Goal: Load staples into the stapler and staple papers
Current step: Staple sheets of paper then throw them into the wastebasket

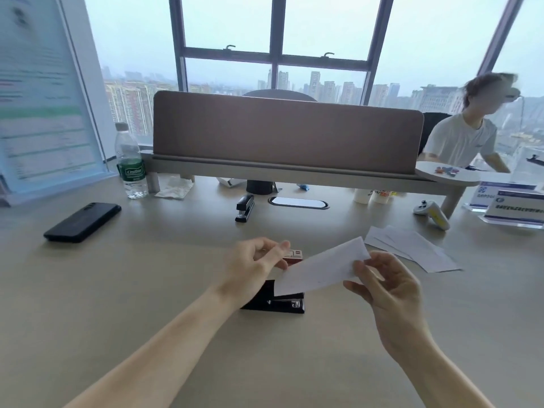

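The pale table (pixel 147 290) filled the lower frame, with a brown divider (pixel 288 134) standing across its far edge. Low at centre, both hands held one paper (pixel 321 267) in the air. The left hand (pixel 253 265) had its grip pinched on the sheet's left end, and the right hand (pixel 385 287) had thumb and fingers clamped on the right end. Loose sheets (pixel 412 248) lay at the right, a phone (pixel 82 222) at mid left. Under the held paper sat the black stapler (pixel 282 304), partly hidden. A second stapler (pixel 245 207) lay near the divider — and a small staple box (pixel 295 256) sat just above the first.
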